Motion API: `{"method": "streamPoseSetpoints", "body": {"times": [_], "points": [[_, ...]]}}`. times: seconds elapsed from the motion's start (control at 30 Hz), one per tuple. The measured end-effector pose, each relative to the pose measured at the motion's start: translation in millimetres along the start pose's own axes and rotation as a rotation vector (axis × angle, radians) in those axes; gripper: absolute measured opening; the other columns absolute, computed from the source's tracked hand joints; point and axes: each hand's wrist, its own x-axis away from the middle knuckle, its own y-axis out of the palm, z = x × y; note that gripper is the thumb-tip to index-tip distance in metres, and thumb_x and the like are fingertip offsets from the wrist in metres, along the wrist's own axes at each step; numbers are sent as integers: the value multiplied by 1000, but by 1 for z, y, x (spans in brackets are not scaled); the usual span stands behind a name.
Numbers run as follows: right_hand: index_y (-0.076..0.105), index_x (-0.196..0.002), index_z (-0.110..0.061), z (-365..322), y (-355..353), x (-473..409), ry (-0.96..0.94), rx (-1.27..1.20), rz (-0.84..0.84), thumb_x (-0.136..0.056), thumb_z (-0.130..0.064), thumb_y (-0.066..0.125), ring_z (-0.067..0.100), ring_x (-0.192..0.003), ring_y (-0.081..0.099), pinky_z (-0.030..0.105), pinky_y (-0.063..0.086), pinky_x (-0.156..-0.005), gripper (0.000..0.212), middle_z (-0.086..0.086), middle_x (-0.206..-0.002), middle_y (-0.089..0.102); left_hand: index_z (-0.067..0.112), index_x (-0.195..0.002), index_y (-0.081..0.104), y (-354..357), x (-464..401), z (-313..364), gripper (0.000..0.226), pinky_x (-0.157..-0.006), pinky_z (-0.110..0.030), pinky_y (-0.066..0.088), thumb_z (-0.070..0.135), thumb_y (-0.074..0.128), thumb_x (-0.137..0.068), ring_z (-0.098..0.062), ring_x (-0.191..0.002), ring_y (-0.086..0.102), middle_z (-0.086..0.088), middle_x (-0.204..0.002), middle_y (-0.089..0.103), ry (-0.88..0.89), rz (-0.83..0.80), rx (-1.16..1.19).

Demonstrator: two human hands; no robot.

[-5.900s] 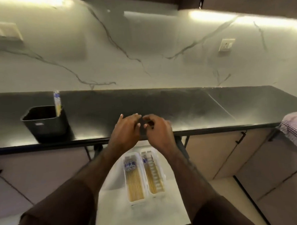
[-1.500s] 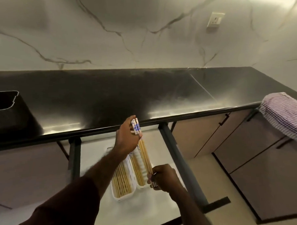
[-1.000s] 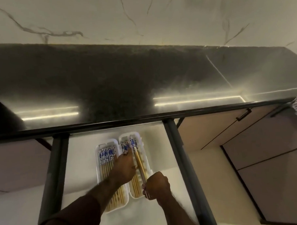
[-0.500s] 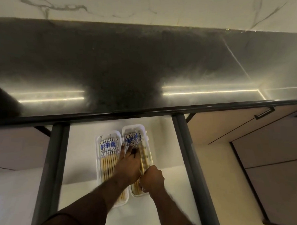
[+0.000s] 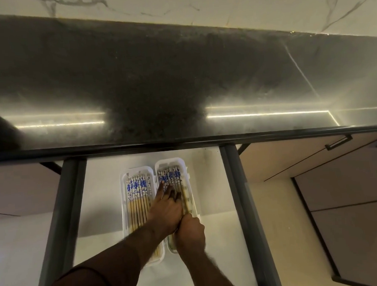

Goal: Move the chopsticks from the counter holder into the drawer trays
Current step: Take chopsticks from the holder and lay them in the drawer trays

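Both trays [image 5: 185,164] look nearly full as our left hand [image 5: 166,210] flattens chopsticks [image 5: 170,177], right hand [image 5: 190,232] curled, grip unclear.

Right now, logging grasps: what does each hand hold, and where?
Left hand: nothing, its fingers flat on the right tray's chopsticks. Right hand: cannot tell.

Beyond your hands, the tabletop [image 5: 180,78] looks like dark polished stone, finely speckled and glossy enough to mirror two bright light strips, and the wall [image 5: 220,3] behind it is pale, smooth marble with thin grey veins. Under your hands, the two trays [image 5: 189,164] look like smooth white plastic, and the chopsticks [image 5: 138,201] in them read as pale bamboo or wood with blue-and-white printed ends. The drawer rails [image 5: 63,213] on either side look like matt dark-grey metal.
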Motion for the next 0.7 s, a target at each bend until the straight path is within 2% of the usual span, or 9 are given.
{"method": "streamPoseSetpoints", "body": {"times": [0.23,0.4,0.6,0.7], "points": [[57,-121,-16,1,-3,1,-90,10,48,-100,-30,49,20,-103,66,30,52,-87,27,3,-118,67,4,-149,16,4,1,0,71,-106,-51,-23,41,44,-95,-36,-148,5,-20,-157,23,16,-15,-19],[56,-120,-15,2,-7,4,-123,12,73,-99,-28,49,23,-102,66,34,53,-86,26,5,-115,67,5,-147,27,5,0,-1,68,-107,-51,-22,42,46,-93,-34,-148,9,-18,-155,29,15,-10,-1],[57,-120,-15,4,-14,5,-104,-45,26,-97,-25,52,27,-102,66,37,55,-88,26,8,-113,67,12,-142,38,6,3,0,59,-110,-48,-19,39,51,-91,-28,-146,20,-10,-150,41,-20,69,131],[58,-117,-15,5,-26,6,-73,-168,33,-94,-28,57,26,-100,67,36,55,-87,27,7,-112,67,14,-143,36,5,8,0,61,-111,-45,-17,37,53,-89,-25,-144,26,-7,-149,43,-36,151,253]]}}
